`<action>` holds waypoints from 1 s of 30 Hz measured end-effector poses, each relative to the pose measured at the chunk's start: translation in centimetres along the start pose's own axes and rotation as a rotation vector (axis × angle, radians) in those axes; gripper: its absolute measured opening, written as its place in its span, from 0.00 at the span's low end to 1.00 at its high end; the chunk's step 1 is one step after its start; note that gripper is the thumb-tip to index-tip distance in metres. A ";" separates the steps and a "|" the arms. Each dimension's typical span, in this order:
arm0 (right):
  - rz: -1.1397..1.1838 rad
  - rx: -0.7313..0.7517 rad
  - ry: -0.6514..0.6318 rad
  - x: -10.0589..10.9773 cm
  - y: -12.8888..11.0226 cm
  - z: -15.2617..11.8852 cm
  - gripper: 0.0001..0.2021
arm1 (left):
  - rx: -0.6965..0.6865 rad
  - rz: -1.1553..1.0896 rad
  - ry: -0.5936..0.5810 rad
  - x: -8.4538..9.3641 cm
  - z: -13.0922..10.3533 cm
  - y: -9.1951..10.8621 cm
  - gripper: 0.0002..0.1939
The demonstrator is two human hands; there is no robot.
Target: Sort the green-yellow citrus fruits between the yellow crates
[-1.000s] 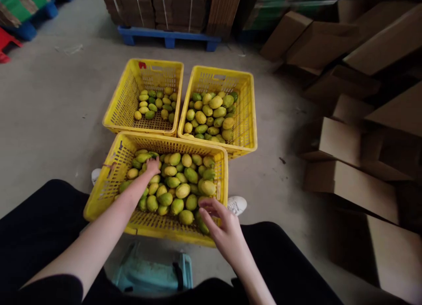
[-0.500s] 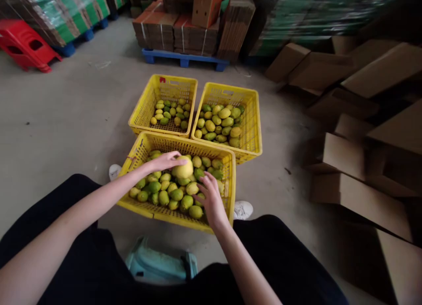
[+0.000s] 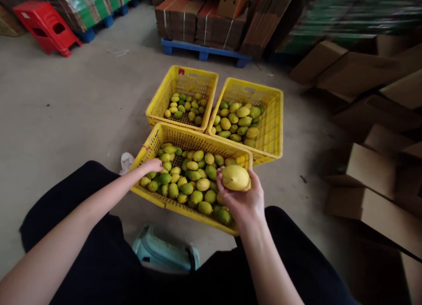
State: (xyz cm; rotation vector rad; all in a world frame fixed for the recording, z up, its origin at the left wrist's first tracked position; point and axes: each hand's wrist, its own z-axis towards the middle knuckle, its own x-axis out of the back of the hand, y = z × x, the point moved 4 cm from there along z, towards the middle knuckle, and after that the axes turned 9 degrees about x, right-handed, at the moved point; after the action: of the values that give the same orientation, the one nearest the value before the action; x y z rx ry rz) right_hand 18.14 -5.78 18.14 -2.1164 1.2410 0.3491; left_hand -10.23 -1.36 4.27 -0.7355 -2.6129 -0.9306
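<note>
Fruit [image 3: 236, 178], large, yellow, oval, cupped in right hand [image 3: 246, 205] over right end of near yellow plastic crate [image 3: 194, 216]. Left hand [image 3: 153, 165] by yellow-green fruits [image 3: 165, 178] at left end, can't tell its grip.

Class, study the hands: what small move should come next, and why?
Perhaps the right hand should curl its fingers further round the large yellow fruit: it sits in an upturned palm, its top uncovered, and could roll out.
</note>
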 end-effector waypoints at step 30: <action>-0.214 -0.139 -0.439 2.2 -0.5 -1.2 0.29 | -0.579 0.459 0.327 5.7 -1.2 7.4 0.26</action>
State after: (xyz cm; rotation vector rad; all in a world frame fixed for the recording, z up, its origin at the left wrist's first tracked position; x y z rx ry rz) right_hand 19.59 -7.87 18.15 -2.1107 0.7492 0.7734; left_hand -10.83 4.84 11.28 -1.1386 -1.7824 -1.5090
